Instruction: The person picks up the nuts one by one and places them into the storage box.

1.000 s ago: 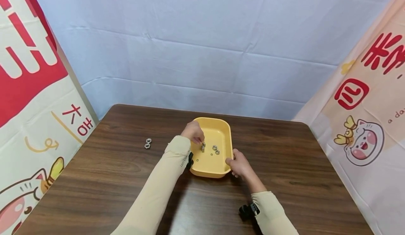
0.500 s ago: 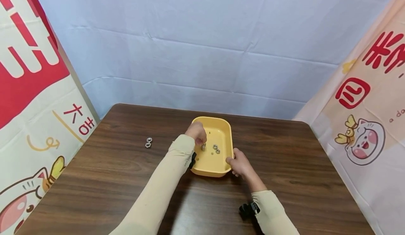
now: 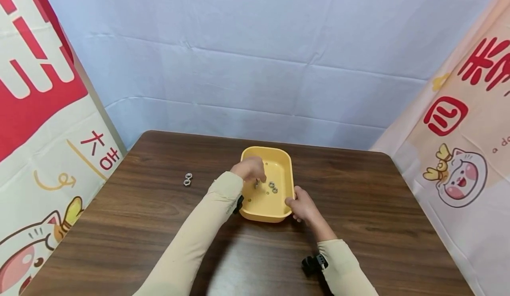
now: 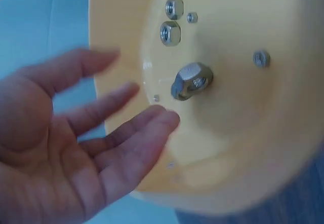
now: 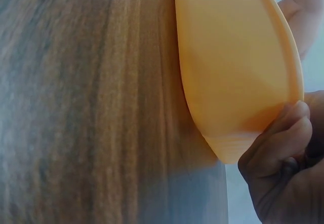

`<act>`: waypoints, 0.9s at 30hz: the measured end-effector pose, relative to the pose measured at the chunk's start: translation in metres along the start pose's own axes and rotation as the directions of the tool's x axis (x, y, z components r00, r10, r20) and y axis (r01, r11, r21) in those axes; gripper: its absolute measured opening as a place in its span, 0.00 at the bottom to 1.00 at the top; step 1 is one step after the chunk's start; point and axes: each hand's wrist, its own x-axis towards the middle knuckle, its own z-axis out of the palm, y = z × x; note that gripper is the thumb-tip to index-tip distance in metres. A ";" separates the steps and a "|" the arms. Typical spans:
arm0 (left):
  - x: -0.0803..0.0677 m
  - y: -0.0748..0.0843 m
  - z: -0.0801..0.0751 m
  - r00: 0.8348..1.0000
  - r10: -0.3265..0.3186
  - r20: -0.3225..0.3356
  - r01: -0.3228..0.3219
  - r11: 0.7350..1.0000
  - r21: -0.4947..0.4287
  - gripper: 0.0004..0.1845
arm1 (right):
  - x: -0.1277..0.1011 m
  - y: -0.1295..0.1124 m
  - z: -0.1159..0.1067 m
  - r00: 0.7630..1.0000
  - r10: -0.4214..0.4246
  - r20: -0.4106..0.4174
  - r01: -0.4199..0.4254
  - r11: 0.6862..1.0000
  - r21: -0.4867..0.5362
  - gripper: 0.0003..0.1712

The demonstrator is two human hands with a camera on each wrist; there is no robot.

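Observation:
A yellow plastic tray (image 3: 268, 206) stands on the table with several metal nuts inside. My left hand (image 3: 251, 168) hovers over its left side; in the left wrist view the fingers (image 4: 144, 133) are loosely spread and hold nothing. Close to the fingertips, a large nut (image 4: 196, 78) appears tilted against another piece of metal, partly hidden behind it. Two big nuts (image 4: 170, 33) lie side by side, with a small nut (image 4: 192, 17) near them. Another small nut (image 4: 261, 58) sits apart. My right hand (image 3: 303, 205) grips the tray's near right rim, the fingers (image 5: 276, 150) outside the wall.
Two more nuts (image 3: 187, 180) lie touching or nearly so on the dark wooden table (image 3: 151, 225), left of the tray. A pale cloth (image 3: 239, 65) hangs behind the table. Printed banners (image 3: 458, 154) flank both sides.
My left hand has shifted slightly right over the tray. A small nut near the tray's far end has come into sight. The right hand keeps its grip on the rim.

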 end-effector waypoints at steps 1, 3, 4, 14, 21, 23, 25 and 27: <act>-0.001 0.000 0.000 0.999 0.042 0.015 -0.042 0.998 0.052 0.11 | 0.000 0.000 0.000 1.000 -0.001 0.000 0.001 1.000 0.001 0.08; -0.003 0.000 0.000 0.992 0.119 0.039 -0.123 0.981 0.150 0.16 | 0.001 0.000 0.000 1.000 0.001 0.002 -0.001 1.000 0.008 0.08; -0.004 0.001 0.000 0.987 0.152 0.042 -0.158 0.967 0.200 0.20 | 0.001 0.000 0.000 1.000 0.001 0.002 -0.001 1.000 0.011 0.08; -0.004 -0.003 0.008 0.979 0.202 0.036 -0.201 0.911 0.360 0.24 | 0.002 0.002 0.001 1.000 -0.003 0.000 0.003 1.000 0.017 0.09; -0.003 -0.005 0.013 0.976 0.217 0.024 -0.206 0.879 0.430 0.23 | 0.002 0.002 0.001 1.000 0.010 0.001 -0.010 1.000 0.028 0.09; -0.004 -0.004 0.015 0.975 0.222 0.016 -0.204 0.862 0.465 0.23 | 0.002 0.002 0.001 1.000 0.015 -0.001 -0.015 1.000 0.027 0.09; -0.005 -0.004 0.015 0.972 0.234 0.010 -0.208 0.844 0.494 0.22 | 0.002 0.002 0.001 1.000 0.014 -0.001 -0.014 1.000 0.024 0.09; -0.007 -0.004 0.016 0.970 0.244 0.006 -0.214 0.838 0.502 0.22 | 0.003 0.001 0.001 1.000 0.019 -0.003 -0.019 1.000 0.020 0.10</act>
